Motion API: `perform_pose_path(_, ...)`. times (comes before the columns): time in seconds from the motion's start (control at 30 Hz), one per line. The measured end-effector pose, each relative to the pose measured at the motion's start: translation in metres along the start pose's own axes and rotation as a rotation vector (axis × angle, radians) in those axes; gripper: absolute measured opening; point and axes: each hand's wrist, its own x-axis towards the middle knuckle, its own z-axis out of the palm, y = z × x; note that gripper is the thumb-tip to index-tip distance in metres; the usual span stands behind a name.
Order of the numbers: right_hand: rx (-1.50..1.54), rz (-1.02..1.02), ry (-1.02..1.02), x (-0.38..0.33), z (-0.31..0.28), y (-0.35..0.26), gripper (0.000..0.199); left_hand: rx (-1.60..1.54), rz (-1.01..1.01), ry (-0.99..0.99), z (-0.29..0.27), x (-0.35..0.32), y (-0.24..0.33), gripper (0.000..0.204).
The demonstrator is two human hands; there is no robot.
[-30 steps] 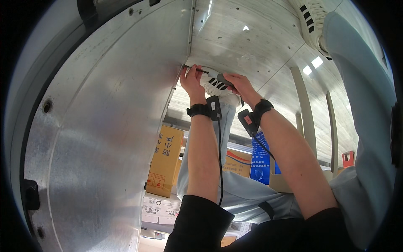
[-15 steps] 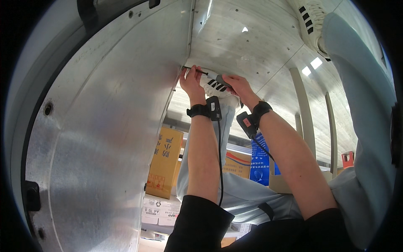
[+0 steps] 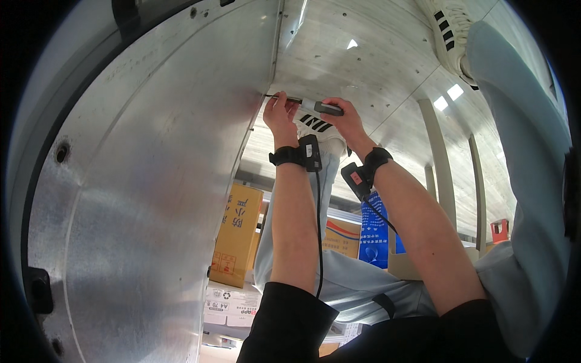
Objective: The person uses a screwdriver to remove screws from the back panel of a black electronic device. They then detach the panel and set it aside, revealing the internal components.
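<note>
A screwdriver (image 3: 316, 107) with a grey and white handle points left, its thin dark shaft reaching the edge of a large metal panel (image 3: 157, 157). Close to that edge, the fingers of my left hand (image 3: 280, 125) close around the shaft. My right hand (image 3: 350, 124) grips the grey handle from the right, with the handle's rear end showing beyond the fingertips. The tip meets the panel's lower side edge; whatever it touches there is too small to make out. Both wrists carry black straps with small boxes and cables.
Below the tool is a white shoe with black stripes (image 3: 316, 125); another shoe (image 3: 449, 33) stands at upper right. Beige rails (image 3: 437, 157) rise right of my right arm. A brown carton (image 3: 237, 233), a white carton (image 3: 230, 305) and a blue package (image 3: 374, 236) lie lower down.
The screwdriver's handle has come nearer level, and more of its rear end shows in my right hand. My left hand has shifted slightly right. The panel sits a little differently in view.
</note>
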Motion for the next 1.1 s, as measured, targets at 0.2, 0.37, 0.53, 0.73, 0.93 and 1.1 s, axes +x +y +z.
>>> perform_pose_path(0.2, 0.388, 0.341, 0.111, -0.002, 0.0, -0.02, 0.035, 0.007, 0.04, -0.041, -0.008, 0.007, -0.001, 0.011)
perform_pose_path(0.37, 0.372, 0.595, 0.049, 0.001, -0.003, -0.026, 0.037, -0.042, 0.042, -0.139, -0.014, 0.006, -0.002, 0.012)
perform_pose_path(0.53, 0.413, 0.311, -0.026, 0.005, -0.009, -0.007, 0.025, -0.082, -0.044, -0.123, -0.004, -0.006, 0.005, 0.02)
perform_pose_path(0.73, 0.382, 0.246, -0.049, 0.005, -0.011, -0.017, 0.027, 0.01, 0.024, -0.056, -0.003, -0.003, 0.004, 0.023)
perform_pose_path(0.93, 0.376, 0.628, 0.013, 0.017, -0.014, -0.024, 0.03, -0.079, 0.052, -0.238, -0.013, 0.003, -0.001, 0.022)
perform_pose_path(1.1, 0.407, 0.354, -0.059, 0.007, -0.011, -0.012, 0.026, -0.149, -0.063, -0.221, -0.009, -0.003, 0.001, 0.025)
